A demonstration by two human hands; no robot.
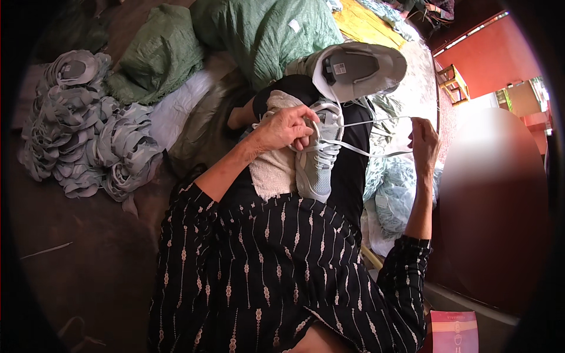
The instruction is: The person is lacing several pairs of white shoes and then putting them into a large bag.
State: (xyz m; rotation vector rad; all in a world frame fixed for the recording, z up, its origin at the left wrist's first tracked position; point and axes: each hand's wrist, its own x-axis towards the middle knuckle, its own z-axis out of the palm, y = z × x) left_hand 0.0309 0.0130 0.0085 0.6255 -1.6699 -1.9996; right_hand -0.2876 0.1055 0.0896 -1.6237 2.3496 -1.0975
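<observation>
Shoe [315, 170]: left hand [285, 128] curled at its side, grip unclear; right hand [425, 140] pinches taut lace [376, 120]. I'd pull evenly, untwisted.

A single wide fisheye view, taken from the person's head, looks steeply down over the chest and lap, upright. The black blouse with pale vertical patterned stripes [265, 259] rises from six o'clock, nearest the lens. The pale grey lace-up sneaker [313, 182] sits close to the centre, toward one o'clock, at near working range, seen from above and behind its toe. Farther off, the large green woven-plastic sack [259, 41] is cut by the upper edge at twelve o'clock. Toward two o'clock a flat red surface [491, 56] stands deeper in the background, slanting near the dark curved rim
</observation>
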